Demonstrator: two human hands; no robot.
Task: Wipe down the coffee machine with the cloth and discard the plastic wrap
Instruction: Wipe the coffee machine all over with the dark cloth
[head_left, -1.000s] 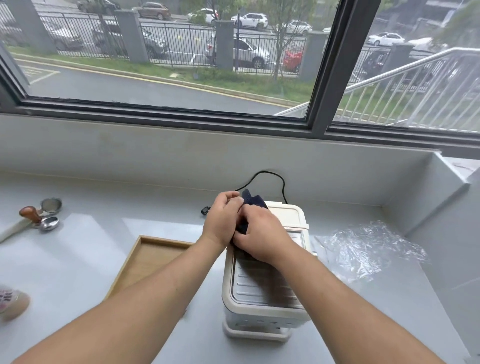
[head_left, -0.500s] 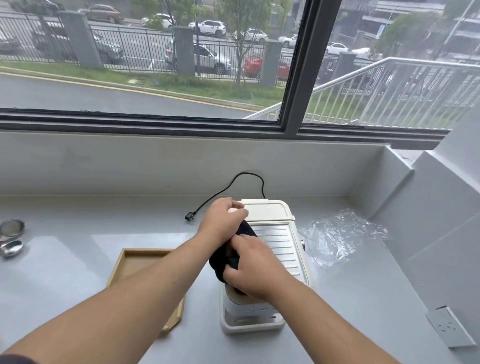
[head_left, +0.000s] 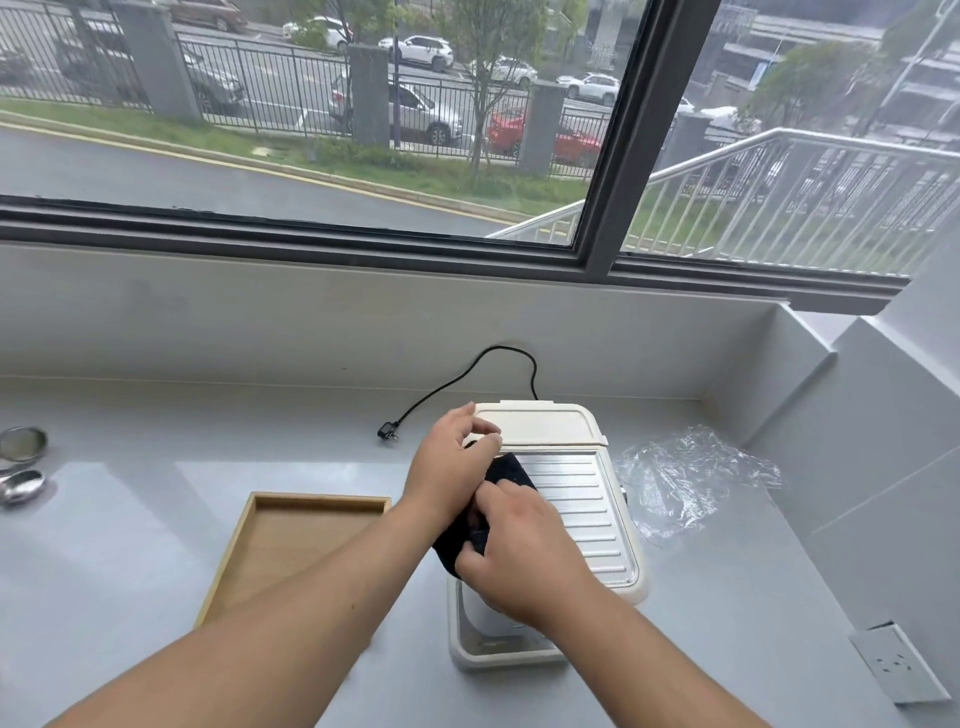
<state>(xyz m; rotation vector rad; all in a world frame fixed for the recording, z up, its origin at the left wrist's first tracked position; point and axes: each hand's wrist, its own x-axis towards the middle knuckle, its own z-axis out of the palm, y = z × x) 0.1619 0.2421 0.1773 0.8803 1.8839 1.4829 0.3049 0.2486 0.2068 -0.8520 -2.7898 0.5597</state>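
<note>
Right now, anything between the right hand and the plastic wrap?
Only the ribbed top of the coffee machine: the right hand grips the cloth at its left side; the plastic wrap lies on the counter to its right.

cloth (head_left: 506, 474): mostly under right hand (head_left: 519, 551) | coffee machine (head_left: 571, 499) front: hidden | metal utensils (head_left: 23, 486): cut off left

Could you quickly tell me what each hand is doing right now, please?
Left hand: fingers curled round the dark cloth on the coffee machine.
Right hand: grips the same cloth.

Tray (head_left: 291, 545) left of machine (head_left: 571, 499), wrap (head_left: 691, 483) right
</note>
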